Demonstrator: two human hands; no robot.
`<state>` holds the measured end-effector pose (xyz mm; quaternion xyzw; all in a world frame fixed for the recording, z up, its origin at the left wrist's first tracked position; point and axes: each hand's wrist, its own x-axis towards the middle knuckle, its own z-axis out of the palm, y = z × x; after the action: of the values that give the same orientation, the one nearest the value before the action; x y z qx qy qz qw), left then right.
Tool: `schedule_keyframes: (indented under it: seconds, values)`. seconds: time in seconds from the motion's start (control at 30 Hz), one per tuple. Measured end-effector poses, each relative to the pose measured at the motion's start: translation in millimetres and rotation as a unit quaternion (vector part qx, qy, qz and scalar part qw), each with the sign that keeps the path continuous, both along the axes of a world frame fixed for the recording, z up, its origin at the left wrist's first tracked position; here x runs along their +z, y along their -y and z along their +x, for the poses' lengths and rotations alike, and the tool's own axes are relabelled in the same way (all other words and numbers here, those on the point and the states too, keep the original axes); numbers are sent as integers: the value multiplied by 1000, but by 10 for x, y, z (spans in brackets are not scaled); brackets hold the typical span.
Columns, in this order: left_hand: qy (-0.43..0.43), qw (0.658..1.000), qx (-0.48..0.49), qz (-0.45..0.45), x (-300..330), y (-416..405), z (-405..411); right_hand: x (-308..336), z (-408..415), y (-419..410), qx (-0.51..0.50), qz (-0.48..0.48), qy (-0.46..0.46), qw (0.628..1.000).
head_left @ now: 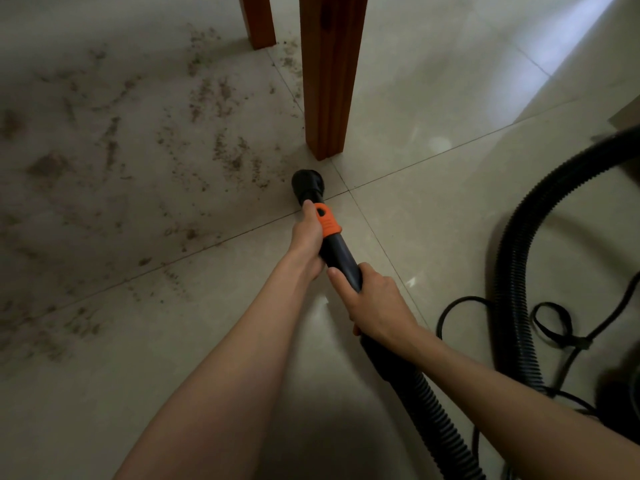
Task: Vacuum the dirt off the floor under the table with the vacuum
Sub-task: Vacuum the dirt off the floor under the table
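Observation:
A black vacuum wand [337, 252] with an orange collar [327, 220] points at the floor. Its round black nozzle [308, 184] sits on the tiles just in front of a wooden table leg [329, 77]. My left hand [306, 237] grips the wand at the orange collar. My right hand [375, 301] grips the wand lower down, where the ribbed hose [426, 403] begins. Brown dirt [138, 157] is scattered over the beige tiles to the left of the nozzle, under the table.
A second wooden leg [258, 19] stands further back. The ribbed black hose [516, 258] loops round on the right, with a thin black power cord [554, 327] lying beside it. Bright light falls on the tiles at the top right.

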<state>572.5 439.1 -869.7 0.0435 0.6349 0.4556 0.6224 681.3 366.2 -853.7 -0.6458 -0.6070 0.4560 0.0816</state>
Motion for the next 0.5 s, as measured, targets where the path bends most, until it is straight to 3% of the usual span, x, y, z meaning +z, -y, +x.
schedule_keyframes:
  seconds: [0.3,0.5]
  values:
    - [-5,997,76,-22,-17,122,-522,-42,-413,-49,79,-4,-14,997]
    - [7,995,100,-22,-10,68,-790,-62,-635,-183,131,40,35,990]
